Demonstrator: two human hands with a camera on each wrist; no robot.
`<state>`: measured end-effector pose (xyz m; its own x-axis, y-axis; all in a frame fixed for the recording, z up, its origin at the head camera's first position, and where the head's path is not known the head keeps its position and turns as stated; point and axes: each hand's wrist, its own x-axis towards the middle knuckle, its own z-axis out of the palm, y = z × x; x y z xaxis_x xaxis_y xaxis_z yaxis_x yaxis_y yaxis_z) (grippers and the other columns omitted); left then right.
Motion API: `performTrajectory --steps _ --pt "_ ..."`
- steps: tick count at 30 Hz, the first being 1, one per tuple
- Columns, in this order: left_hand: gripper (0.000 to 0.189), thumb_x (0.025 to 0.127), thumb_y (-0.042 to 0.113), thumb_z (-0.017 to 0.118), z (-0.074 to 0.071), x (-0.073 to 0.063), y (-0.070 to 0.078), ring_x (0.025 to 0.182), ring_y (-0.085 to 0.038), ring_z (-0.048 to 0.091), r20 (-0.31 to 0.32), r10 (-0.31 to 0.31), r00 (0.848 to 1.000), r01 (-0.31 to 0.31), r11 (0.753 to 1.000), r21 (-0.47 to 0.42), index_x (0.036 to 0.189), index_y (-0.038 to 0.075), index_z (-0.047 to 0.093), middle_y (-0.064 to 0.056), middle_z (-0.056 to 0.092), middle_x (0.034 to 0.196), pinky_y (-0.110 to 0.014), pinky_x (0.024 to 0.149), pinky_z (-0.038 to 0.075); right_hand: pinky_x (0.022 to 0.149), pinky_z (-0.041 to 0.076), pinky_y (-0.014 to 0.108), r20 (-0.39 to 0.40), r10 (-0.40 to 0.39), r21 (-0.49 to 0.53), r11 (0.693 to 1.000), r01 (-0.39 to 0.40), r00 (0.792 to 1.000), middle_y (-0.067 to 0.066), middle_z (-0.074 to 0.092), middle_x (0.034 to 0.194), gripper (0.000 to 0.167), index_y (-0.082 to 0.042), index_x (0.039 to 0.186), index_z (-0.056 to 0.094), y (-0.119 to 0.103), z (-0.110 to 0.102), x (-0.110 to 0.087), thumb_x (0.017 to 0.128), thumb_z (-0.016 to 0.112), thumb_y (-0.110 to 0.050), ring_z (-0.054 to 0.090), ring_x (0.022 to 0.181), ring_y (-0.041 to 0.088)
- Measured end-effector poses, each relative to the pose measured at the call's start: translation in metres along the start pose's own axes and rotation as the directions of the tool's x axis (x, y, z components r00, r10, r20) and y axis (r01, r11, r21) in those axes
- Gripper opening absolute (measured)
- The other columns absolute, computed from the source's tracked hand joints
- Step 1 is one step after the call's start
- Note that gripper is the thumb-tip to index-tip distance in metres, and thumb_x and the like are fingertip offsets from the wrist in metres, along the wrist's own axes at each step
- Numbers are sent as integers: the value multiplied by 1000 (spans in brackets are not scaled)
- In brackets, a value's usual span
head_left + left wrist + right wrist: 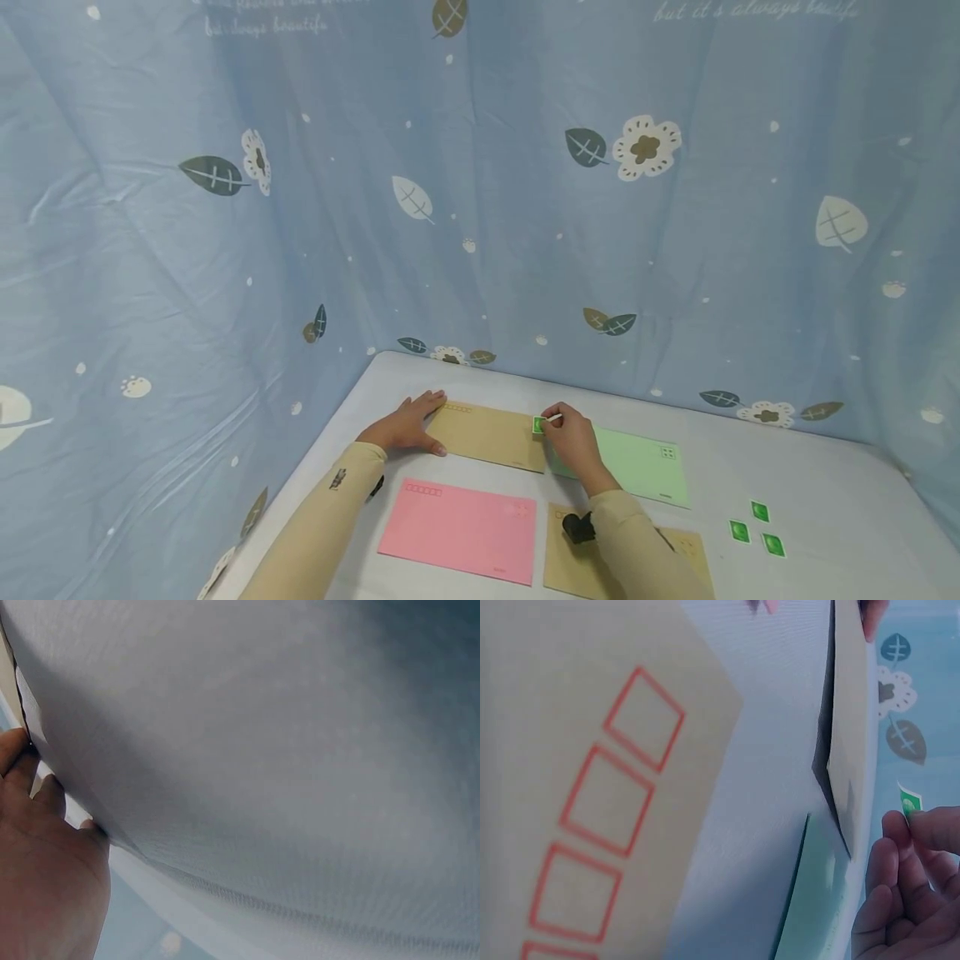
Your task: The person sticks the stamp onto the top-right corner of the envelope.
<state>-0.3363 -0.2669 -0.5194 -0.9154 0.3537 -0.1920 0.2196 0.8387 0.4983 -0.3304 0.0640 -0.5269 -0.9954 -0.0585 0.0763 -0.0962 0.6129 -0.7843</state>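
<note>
Main risk, as I judge it: the small green paper stamp with a white border point(537, 425) slips or turns askew. It is light, held at one edge only, and looks slightly bent in the right-wrist view. If its back is tacky, it could cling to the fingertips or touch down crooked on the tan paper envelope point(487, 435) just below it. A white sliver shows by those fingertips; cannot tell whether it is backing paper or part of the stamp.

Second risk: that envelope skids or bows. A dark gap or shadow runs along its edge in the right-wrist view, so it may not lie flat. Sideways push on its right end could nudge the pale green envelope point(641, 467) just beside it. The beige sleeve point(637, 542) passes above the second tan envelope point(557, 562) and might drag it if lowered.

Hands. Right hand point(576, 440): thumb and forefinger pinch the stamp near the tan envelope's right end, other fingers curled in. Left hand point(408, 427): spread, thumb well apart from fingers, touching the envelope's left end; how hard it presses, cannot tell.

Around: pink envelope point(457, 533) nearer the person; three loose green stamps point(739, 532) at right.
</note>
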Motion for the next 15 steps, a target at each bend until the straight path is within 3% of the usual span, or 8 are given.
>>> performTrajectory --steps 9,15 --pt "114 74 50 89 3 1 -7 154 -37 14 -8 33 999 -33 999 -11 159 1 31 -15 24 167 -56 125 6 56 45 28 15 15 -18 1000 -15 1000 2 68 86 9 -9 103 70 0 8 8 96 67 -15 57 67 15" --pt "111 75 43 90 1 1 -3 155 -35 14 -1 7 1000 -7 1000 6 159 2 30 -14 23 167 -54 126 6 59 47 30 10 -11 -29 1000 11 1000 4 68 85 9 -8 102 70 0 11 12 95 68 -15 58 70 17"
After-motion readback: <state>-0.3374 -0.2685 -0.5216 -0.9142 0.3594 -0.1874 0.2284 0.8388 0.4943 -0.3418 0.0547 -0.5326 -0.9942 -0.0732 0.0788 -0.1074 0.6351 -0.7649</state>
